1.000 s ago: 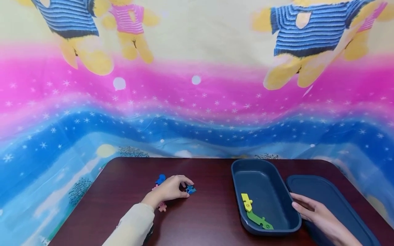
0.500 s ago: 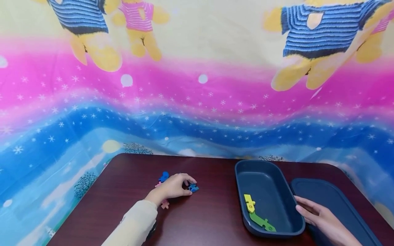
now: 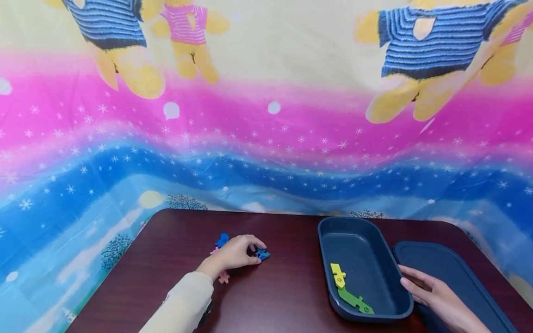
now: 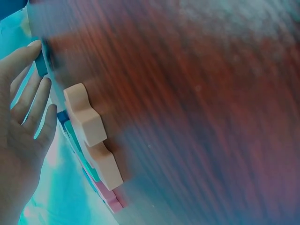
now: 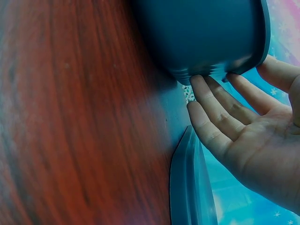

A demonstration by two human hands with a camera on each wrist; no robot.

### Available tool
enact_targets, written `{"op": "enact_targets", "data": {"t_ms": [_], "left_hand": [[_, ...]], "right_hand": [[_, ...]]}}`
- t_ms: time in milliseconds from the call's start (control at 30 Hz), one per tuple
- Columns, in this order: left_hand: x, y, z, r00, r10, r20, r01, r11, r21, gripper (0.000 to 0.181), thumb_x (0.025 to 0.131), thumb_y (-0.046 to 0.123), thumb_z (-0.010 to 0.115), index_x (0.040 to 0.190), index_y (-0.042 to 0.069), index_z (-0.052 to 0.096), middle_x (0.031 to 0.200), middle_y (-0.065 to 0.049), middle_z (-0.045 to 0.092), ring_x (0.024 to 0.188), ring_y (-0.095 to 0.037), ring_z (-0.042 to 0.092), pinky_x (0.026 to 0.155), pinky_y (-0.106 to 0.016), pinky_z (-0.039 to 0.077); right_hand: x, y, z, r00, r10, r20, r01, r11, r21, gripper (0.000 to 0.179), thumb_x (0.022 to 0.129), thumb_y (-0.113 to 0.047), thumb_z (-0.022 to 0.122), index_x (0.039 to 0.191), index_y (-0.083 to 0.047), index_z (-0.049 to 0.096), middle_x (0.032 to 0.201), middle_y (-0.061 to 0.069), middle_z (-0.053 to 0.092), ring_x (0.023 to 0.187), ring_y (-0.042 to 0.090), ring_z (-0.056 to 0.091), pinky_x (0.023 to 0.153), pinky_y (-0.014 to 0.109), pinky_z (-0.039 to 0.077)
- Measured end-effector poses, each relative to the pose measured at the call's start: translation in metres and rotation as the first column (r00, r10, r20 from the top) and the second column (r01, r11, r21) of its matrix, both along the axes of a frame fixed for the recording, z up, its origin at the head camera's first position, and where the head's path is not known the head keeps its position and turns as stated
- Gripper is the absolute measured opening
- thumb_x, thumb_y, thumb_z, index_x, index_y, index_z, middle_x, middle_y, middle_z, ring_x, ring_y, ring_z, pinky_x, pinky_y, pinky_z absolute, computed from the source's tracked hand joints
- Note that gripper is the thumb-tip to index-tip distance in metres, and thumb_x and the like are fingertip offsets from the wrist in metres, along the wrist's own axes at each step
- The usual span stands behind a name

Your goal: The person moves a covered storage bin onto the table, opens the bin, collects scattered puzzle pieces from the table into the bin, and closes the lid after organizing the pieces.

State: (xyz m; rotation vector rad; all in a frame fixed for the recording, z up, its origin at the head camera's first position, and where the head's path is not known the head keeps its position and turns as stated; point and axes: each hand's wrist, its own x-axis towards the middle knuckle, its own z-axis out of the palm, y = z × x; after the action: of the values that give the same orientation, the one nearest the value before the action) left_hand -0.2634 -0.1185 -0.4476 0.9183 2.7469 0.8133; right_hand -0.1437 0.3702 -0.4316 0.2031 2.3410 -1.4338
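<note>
My left hand [image 3: 237, 253] pinches a small blue puzzle piece [image 3: 263, 254] between thumb and fingers, low over the table. Beside that wrist lie another blue piece [image 3: 222, 239], a pink piece [image 3: 214, 250] and a peach piece [image 3: 224, 277], partly hidden by the hand. In the left wrist view, peach pieces [image 4: 86, 117] stand out from teal and pink ones. My right hand [image 3: 435, 291] touches the right side of a dark blue box [image 3: 364, 317]; its fairly straight fingers [image 5: 208, 101] rest against the outer wall. Inside the box lie a yellow piece [image 3: 338, 276] and a green piece [image 3: 354, 300].
A dark blue lid [image 3: 441, 263] lies flat to the right of the box, partly under the right hand. The dark wooden table [image 3: 287, 277] has rounded far corners. Behind it hangs a colourful printed cloth [image 3: 266, 138] with bears and snowflakes.
The head view has shifted slightly, so the scene sits further right. Both hands keep nearly the same places, the left still pinching the blue puzzle piece, which has turned slightly.
</note>
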Motion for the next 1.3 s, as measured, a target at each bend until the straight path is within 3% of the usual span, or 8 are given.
{"op": "enact_targets", "data": {"t_ms": [567, 1300], "left_hand": [[0.000, 0.009, 0.007, 0.999, 0.028, -0.043, -0.028, 1.000, 0.003, 0.033, 0.089, 0.033, 0.076, 0.119, 0.023, 0.071, 0.109, 0.008, 0.065, 0.096, -0.010, 0.060, 0.080, -0.032, 0.051], [0.007, 0.036, 0.022, 0.999, -0.016, -0.035, 0.018, 0.999, 0.043, 0.034, 0.088, 0.040, 0.075, 0.119, 0.026, 0.070, 0.105, 0.013, 0.063, 0.092, -0.005, 0.058, 0.079, -0.029, 0.050]], "right_hand": [[0.000, 0.000, 0.000, 1.000, 0.018, -0.024, -0.018, 1.000, 0.002, 0.075, 0.106, -0.043, 0.043, 0.153, 0.010, 0.018, 0.150, 0.037, 0.028, 0.127, 0.048, 0.047, 0.093, 0.043, 0.051], [0.000, 0.002, 0.000, 0.999, 0.027, -0.034, -0.026, 1.000, 0.010, 0.073, 0.107, -0.040, 0.042, 0.152, 0.012, 0.017, 0.149, 0.038, 0.029, 0.126, 0.047, 0.049, 0.093, 0.046, 0.051]]}}
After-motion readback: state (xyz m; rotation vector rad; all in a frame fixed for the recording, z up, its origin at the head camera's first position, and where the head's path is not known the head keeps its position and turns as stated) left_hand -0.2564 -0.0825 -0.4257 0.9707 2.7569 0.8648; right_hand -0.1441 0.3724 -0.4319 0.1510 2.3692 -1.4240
